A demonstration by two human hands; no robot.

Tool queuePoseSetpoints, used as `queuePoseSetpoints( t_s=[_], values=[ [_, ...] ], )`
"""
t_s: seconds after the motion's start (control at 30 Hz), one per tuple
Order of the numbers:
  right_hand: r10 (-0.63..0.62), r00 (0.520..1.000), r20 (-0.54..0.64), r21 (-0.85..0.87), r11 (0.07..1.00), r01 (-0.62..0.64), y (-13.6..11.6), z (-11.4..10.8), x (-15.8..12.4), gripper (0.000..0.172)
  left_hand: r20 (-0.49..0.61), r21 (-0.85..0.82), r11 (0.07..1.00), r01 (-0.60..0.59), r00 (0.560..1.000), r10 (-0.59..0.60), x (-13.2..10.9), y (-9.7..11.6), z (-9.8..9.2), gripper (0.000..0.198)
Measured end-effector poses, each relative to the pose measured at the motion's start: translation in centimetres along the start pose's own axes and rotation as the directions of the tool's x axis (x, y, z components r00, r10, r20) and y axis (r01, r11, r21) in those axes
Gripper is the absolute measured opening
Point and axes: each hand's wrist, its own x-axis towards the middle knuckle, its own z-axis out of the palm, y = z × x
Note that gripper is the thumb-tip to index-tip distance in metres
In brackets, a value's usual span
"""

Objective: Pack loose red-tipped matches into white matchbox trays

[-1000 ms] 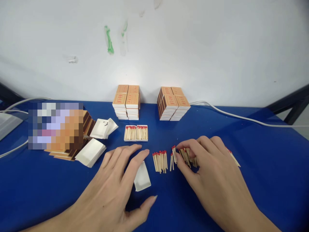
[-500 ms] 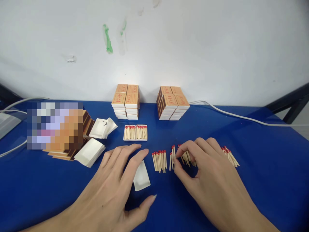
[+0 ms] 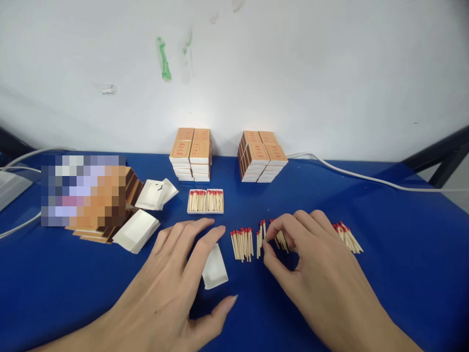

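My left hand (image 3: pixel 172 278) spreads its fingers and thumb over a white matchbox tray (image 3: pixel 216 269), holding nothing; the tray lies partly under its index finger. Just right of the tray is a row of red-tipped matches (image 3: pixel 242 244). My right hand (image 3: pixel 317 269) pinches thumb and index finger together at the edge of a few matches (image 3: pixel 259 244), with one match seemingly at the fingertips. Beneath its curled fingers more matches (image 3: pixel 281 239) are partly hidden. Another bunch of matches (image 3: pixel 349 237) lies beyond the knuckles on the right.
Two trays filled with matches (image 3: pixel 205 201) stand side by side. Behind them are two stacks of closed matchboxes (image 3: pixel 190 154), (image 3: pixel 261 156) against the white wall. At left lie orange matchbox sleeves (image 3: pixel 93 234) and more white trays (image 3: pixel 136 231). A white cable (image 3: pixel 351 171) crosses the blue table.
My right hand has shifted very slightly left, its pinch still closed. My left hand, the trays and the matches stay where they were.
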Motion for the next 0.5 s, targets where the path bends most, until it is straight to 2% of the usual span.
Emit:
queuePoseSetpoints(
  t_s=[0.5],
  values=[
    [-0.003,1.000,-0.017,-0.054,0.999,0.002,0.30,0.39,0.12,0.013,0.000,0.006,1.000,-0.017,1.000,0.017,0.04,-0.05,-0.06,0.062]
  ],
)
